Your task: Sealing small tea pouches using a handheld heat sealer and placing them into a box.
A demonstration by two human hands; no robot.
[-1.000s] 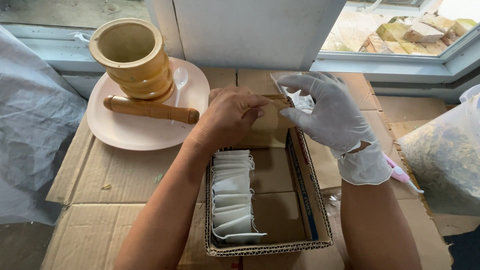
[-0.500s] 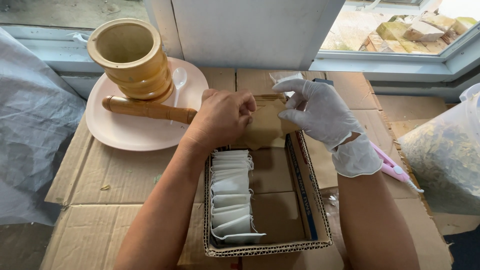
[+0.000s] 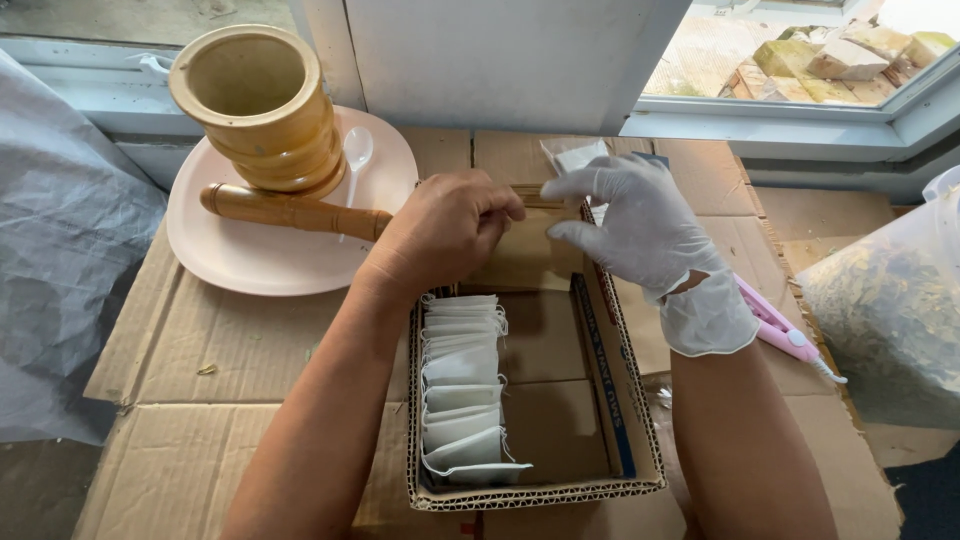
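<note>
My right hand (image 3: 640,225), in a white glove, pinches a small white sachet (image 3: 572,155) above the far end of a shallow cardboard box (image 3: 640,400). My bare left hand (image 3: 445,235) is curled shut beside it, fingertips almost touching the gloved thumb; whether it holds anything is hidden. A row of several filled white sachets (image 3: 460,390) stands along the left side of the box, below my left wrist.
A wooden mortar (image 3: 260,105), a pestle (image 3: 290,210) and a white plastic spoon (image 3: 357,150) rest on a pink plate (image 3: 250,260) at the back left. A pink hand tool (image 3: 785,330) and a clear bag of dried leaves (image 3: 890,320) lie to the right. Grey sheeting (image 3: 60,270) is left.
Both hands have drawn closer together over the far end of the box. The gloved hand has shifted a little left with the sachet.
</note>
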